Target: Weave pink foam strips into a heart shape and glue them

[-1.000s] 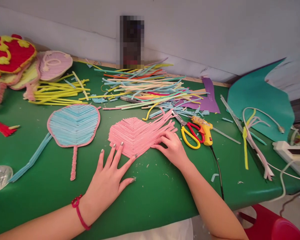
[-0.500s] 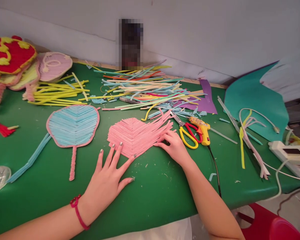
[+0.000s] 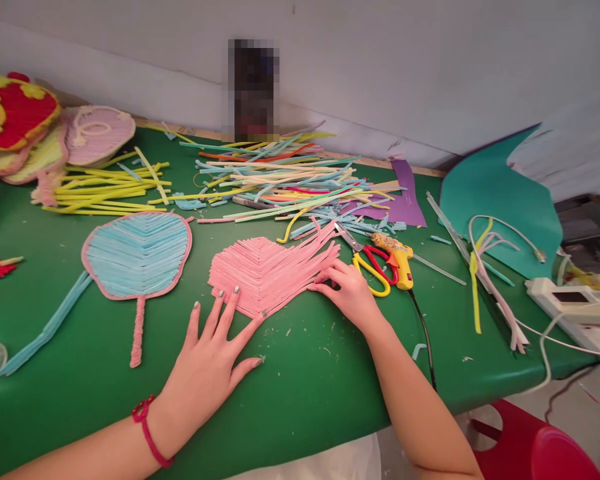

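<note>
A pink leaf-shaped panel of pipe cleaners (image 3: 250,270) lies flat on the green table, its strips meeting at a slanting centre line. Loose strip ends fan out on its right side. My left hand (image 3: 207,360) has its fingers spread, with fingertips resting on the panel's lower left edge. At the loose ends, my right hand (image 3: 347,293) bends its thumb and fingers together around the pink pipe cleaners (image 3: 320,257). Red-and-yellow-handled scissors (image 3: 373,263) lie just beyond that hand, beside a yellow glue gun (image 3: 399,260). Left of the panel is a blue fan (image 3: 140,257) with pink rim and handle.
Many coloured pipe cleaners (image 3: 280,177) are heaped at the back, with yellow ones (image 3: 107,190) to their left. Finished fans (image 3: 17,117) are stacked at far left. A teal sheet (image 3: 500,200) and a white power strip (image 3: 573,300) sit at right. The glue gun's cord crosses the table.
The view has shifted slightly, so most things appear a little further left. Both hands keep nearly the same places on the pink panel.
</note>
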### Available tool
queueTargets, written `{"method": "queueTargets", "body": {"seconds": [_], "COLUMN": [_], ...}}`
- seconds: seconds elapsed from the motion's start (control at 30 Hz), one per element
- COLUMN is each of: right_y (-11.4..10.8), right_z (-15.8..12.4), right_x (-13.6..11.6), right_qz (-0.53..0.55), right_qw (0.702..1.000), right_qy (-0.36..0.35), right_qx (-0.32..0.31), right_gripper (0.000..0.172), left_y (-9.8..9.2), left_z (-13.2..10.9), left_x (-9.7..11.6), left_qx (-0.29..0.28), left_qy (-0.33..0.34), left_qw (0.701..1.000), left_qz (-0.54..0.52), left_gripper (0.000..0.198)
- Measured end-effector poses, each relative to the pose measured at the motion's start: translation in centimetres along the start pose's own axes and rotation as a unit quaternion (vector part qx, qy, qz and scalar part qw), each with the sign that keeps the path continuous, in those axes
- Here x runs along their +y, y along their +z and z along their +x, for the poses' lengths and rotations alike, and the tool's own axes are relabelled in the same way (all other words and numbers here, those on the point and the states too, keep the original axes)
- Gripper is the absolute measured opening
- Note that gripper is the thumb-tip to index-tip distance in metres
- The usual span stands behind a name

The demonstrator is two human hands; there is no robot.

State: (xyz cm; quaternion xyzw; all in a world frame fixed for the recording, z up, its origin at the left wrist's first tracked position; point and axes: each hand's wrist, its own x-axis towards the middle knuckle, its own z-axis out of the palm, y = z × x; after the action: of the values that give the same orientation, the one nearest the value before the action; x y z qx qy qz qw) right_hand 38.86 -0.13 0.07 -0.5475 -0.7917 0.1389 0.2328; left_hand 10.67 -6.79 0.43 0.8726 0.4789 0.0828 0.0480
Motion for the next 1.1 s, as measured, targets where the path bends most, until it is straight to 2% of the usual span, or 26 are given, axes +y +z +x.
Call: {"method": "queueTargets", "body": {"seconds": [0.17,0.33,0.63,0.8,0.93,1.1], "right_y": [-0.6,-0.7,-0.7,-0.6,0.1,0.8], "right_z": [-0.1,0.0,0.1,0.1,-0.1,-0.2], "right_x": [-1.1,-1.1,0.2,0.3,-0.5,-1.9], "right_qz": [-0.064,-0.077,0.017,0.058,0.13,0.158], "right_qw": [0.997,0.996,1.0,0.998,0.992,0.987], "right_qy": [-0.035,-0.022,0.016,0.014,0.003,0.003], "right_qx": [0.027,0.028,0.006,0.013,0.002,-0.018], "right_gripper": [0.016,0.012,0.018,0.01,0.009,0.01], "left_y": [0.1,0.2,0.4,0.4,0.3,0.1], "left_z": [0.0,-0.1,-0.2,-0.3,-0.2,-0.1], "left_x": [-0.1,0.0,-0.1,-0.2,-0.1,0.0], "left_qx": [0.001,0.002,0.0,-0.003,-0.004,-0.004], "left_qy": [-0.003,-0.004,-0.009,0.013,0.0,-0.001], "left_qw": [1.0,1.0,1.0,1.0,1.0,1.0], "left_qz": [-0.009,-0.016,-0.018,0.006,-0.003,-0.002], "left_gripper": [0.055,0.055,0.054,0.053,0.054,0.054]}}
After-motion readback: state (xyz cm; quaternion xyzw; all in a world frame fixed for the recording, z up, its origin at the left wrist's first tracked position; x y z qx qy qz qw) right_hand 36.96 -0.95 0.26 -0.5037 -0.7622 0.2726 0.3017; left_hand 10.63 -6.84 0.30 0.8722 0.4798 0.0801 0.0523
